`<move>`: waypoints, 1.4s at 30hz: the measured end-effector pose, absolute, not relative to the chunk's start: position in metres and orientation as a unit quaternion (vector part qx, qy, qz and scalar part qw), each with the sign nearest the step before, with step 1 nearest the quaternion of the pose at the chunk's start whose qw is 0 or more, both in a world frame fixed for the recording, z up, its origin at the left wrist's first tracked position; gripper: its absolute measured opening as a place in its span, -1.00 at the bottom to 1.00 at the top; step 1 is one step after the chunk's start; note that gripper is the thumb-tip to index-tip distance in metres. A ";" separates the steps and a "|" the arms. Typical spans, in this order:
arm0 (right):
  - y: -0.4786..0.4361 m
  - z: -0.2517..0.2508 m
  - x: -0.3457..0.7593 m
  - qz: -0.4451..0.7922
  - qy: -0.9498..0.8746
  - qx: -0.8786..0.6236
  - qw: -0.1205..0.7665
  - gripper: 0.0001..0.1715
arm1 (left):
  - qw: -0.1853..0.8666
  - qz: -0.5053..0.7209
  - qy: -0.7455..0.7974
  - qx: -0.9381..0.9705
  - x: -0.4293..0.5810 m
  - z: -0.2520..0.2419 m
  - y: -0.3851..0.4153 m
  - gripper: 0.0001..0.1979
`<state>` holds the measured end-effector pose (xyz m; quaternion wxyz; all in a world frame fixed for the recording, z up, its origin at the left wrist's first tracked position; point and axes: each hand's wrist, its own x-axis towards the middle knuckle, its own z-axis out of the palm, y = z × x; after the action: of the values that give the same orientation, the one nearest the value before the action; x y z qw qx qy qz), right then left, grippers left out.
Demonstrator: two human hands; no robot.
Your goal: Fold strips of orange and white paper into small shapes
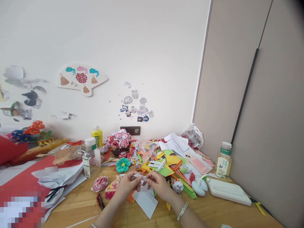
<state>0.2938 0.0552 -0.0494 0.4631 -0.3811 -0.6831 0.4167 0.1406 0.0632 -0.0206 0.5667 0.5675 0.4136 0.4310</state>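
My left hand [128, 184] and my right hand [157, 184] meet low in the middle of the view, above a wooden table [209, 212]. Both pinch a small folded piece of white paper [140, 177] between their fingertips. A larger white sheet [145, 200] lies on the table just under the hands. My right wrist wears a silver bracelet [182, 211]. A pink paper flower [100, 183] sits left of my left hand, and a black pen [100, 201] lies beside my left forearm.
A heap of coloured paper scraps [166, 164] and paper roses [118, 138] lies behind the hands. A clear jar [90, 157], a yellow bottle [97, 135], a drink bottle [223, 160] and a white device [228, 191] stand around. Red paper [26, 177] covers the left.
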 end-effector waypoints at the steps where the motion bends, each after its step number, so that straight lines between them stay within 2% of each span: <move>1: 0.055 -0.050 0.292 0.435 -0.677 -0.369 0.466 -0.72 | 0.556 0.436 0.418 0.571 0.140 -0.021 0.064 -0.61; 8: 0.051 -0.046 0.291 0.462 -0.685 -0.341 0.449 -0.62 | 0.486 0.464 0.435 0.600 0.137 -0.020 0.065 -0.64; 13: 0.051 -0.047 0.290 0.484 -0.685 -0.318 0.442 -0.62 | 0.529 0.464 0.438 0.559 0.139 -0.024 0.065 -0.65; 20: 0.059 -0.059 0.289 0.500 -0.612 -0.345 0.507 -0.69 | 0.562 0.513 0.408 0.505 0.135 -0.026 0.070 -0.65; 31: 0.062 -0.057 0.291 0.509 -0.602 -0.339 0.514 -0.66 | 0.643 0.514 0.356 0.443 0.137 -0.021 0.063 -0.57; 37: 0.062 -0.058 0.292 0.530 -0.624 -0.328 0.472 -0.60 | 0.646 0.507 0.354 0.448 0.136 -0.019 0.062 -0.58; 42: 0.062 -0.060 0.292 0.536 -0.630 -0.344 0.445 -0.62 | 0.657 0.505 0.343 0.443 0.136 -0.016 0.060 -0.58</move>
<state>0.2917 0.0625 -0.0601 0.4448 -0.3443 -0.6295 0.5361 0.1364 0.0600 -0.0161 0.6566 0.4428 0.3434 0.5049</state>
